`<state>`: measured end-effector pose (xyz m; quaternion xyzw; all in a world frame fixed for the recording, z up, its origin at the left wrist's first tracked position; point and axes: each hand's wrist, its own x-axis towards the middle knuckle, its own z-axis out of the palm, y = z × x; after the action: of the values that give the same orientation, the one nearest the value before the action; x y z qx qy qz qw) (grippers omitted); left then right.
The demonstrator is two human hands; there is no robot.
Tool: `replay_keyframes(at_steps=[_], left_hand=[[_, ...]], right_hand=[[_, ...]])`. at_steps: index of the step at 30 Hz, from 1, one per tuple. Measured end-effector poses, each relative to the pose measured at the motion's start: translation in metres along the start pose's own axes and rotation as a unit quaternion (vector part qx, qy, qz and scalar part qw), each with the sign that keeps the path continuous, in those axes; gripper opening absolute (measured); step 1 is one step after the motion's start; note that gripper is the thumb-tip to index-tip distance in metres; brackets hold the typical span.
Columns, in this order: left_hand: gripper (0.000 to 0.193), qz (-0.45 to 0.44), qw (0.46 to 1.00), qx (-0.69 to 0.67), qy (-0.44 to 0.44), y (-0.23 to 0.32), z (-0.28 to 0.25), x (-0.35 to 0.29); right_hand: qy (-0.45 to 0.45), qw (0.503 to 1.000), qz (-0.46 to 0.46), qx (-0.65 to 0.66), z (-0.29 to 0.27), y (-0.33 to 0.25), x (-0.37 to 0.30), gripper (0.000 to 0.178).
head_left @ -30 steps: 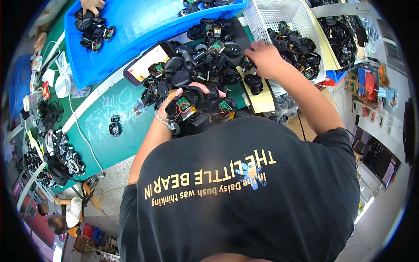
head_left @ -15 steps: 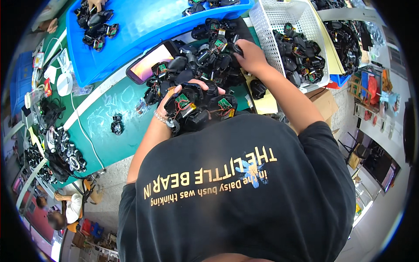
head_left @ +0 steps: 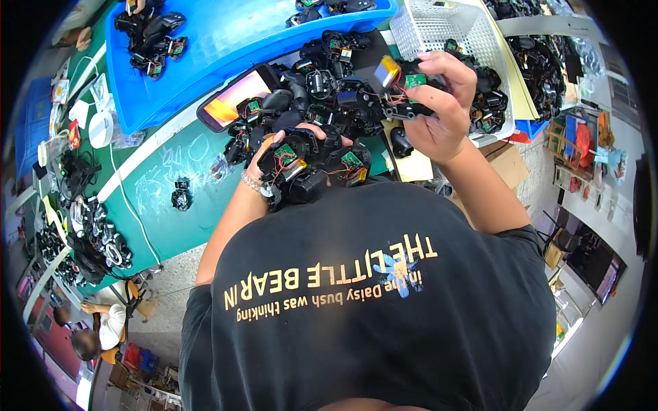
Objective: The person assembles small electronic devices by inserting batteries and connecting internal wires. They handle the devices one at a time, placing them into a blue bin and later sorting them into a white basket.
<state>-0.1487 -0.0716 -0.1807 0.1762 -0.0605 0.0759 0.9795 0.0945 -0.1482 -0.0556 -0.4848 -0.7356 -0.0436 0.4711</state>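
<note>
My right hand [head_left: 444, 115] is raised over the right side of the pile and grips a black plastic housing with a green circuit board [head_left: 415, 81]. A silver-and-yellow battery [head_left: 388, 71] hangs off it on thin wires. Close to my chest, my left hand [head_left: 258, 168] curls around several similar black housings [head_left: 308, 183], which show green boards, red wires and batteries. Those pieces hide most of its fingers. Beyond both hands lies a heap of the same black housings [head_left: 319, 85] on the green table.
A phone with a lit screen [head_left: 236, 101] lies left of the heap. Behind is a blue tray [head_left: 226, 34], where another person's hand [head_left: 136, 7] touches parts. At right stands a white perforated basket [head_left: 416, 31] of housings. One small black part [head_left: 181, 195] sits apart on the table.
My right hand has lifted a housing out of the heap and moved right, turning it so the board and battery show. My left hand stays nearly still with its pieces.
</note>
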Motion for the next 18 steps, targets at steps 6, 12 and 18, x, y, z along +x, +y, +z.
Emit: replay_keyframes(at_steps=[6, 12, 18], left_hand=[[0.062, 0.011, 1.0, 0.02, 0.002, -0.001, 0.0, -0.005], [0.062, 0.022, 1.0, -0.011, 0.02, -0.004, 0.011, -0.011], [0.061, 0.028, 0.999, -0.015, 0.035, -0.005, 0.016, -0.013]], right_hand=[[0.022, 0.999, -0.004, 0.032, 0.005, -0.018, 0.019, 0.037], [0.018, 0.996, 0.081, 0.014, 0.001, -0.015, 0.005, 0.029], [-0.213, 0.929, 0.259, -0.153, -0.032, 0.012, -0.076, 0.022]])
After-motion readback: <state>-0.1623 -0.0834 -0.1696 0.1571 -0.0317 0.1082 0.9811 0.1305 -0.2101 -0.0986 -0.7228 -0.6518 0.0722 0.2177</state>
